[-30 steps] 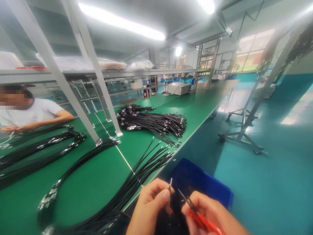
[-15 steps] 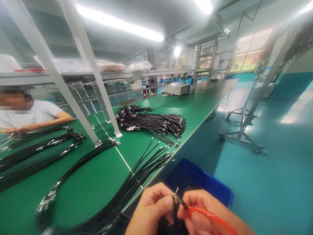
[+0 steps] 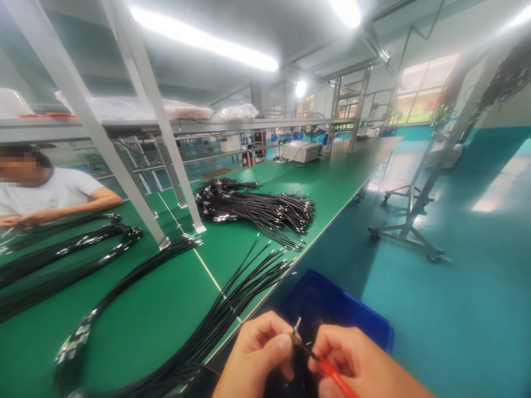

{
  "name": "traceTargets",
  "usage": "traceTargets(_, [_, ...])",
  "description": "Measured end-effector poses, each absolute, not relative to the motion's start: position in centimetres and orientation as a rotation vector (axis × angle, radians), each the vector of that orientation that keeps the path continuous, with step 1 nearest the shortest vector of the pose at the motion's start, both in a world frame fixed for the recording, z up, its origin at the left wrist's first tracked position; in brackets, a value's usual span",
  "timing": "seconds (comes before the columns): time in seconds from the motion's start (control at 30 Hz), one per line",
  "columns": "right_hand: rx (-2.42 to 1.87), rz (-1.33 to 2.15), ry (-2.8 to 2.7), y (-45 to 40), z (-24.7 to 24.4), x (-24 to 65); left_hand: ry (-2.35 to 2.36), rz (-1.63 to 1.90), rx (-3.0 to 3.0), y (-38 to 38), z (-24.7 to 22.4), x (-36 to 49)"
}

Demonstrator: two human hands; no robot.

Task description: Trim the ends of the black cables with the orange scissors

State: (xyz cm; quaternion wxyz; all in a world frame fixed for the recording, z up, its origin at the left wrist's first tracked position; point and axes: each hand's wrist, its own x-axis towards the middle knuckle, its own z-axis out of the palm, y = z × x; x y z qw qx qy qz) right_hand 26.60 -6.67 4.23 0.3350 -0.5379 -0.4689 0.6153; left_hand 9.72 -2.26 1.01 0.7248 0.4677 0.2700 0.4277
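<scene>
Cable end (image 3: 298, 323), head view: sits at the near middle, just past the right-hand edge of the green table (image 3: 157, 293), above the blue bin (image 3: 369, 318). Pale tip sticks up out of the left hand (image 3: 259, 354), leaning slightly right; long axis close to upright. What runs below the fingers is dark against the bin, too murky to trace.

Grip: left thumb and forefinger closed on the cable end. Right hand (image 3: 352, 354) closed round the red-handled tool (image 3: 334, 376). Tool axis slants from near right up to far left, dark metal nose at the cable end by the left fingertips. Can't tell if the tool's jaws are open or shut, too small and blurred.

Edges: table edge runs diagonally, near left to far right, passing left of the hands. Black cable bundle (image 3: 186, 345) lies along it, ends fanned toward far right, a few tips reaching the edge. Bigger cable pile (image 3: 265, 210) farther up the table, well apart from the hands.

Room: small gap between the hands, bridged by the tool nose. Bin wall rises beyond and right of them. Floor shows right of the bin, up to the wheeled stand (image 3: 409, 226), well apart. Rack posts (image 3: 176, 149) stand on the table, far left of the hands. Seated person (image 3: 62, 190) at far left, also well apart.
</scene>
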Motion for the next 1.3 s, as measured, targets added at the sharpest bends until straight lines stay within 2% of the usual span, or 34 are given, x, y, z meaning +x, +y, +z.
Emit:
traceTargets(0.2, [-1.121,1.872,-1.299,-6.8,3.4,28.5,0.661,0.936,0.996,-2.2,1.0,9.9])
traceTargets(0.37, [-0.972,1.648,-1.071,-6.8,2.8,28.5,0.781,0.996,1.125,-2.7,1.5,10.3])
traceTargets(0.53, [-0.98,1.443,-0.688,-7.5,3.2,27.3,0.961,1.236,1.659,-4.0,2.2,11.4])
traceTargets(0.7, [-0.991,1.351,-0.664,-7.6,2.6,27.5,1.008,1.453,1.911,-4.8,2.2,12.8])
traceTargets(0.93, [-1.116,1.215,-0.743,-7.6,1.9,27.3,1.027,1.514,1.949,-5.1,1.8,13.5])
traceTargets(1.17, [-0.852,1.786,-1.003,-7.9,1.8,28.3,1.073,1.366,1.529,-4.4,2.3,12.5])
traceTargets(1.3, [-0.828,1.923,-1.081,-7.3,1.0,28.7,1.047,1.332,1.446,-4.4,3.0,12.3])
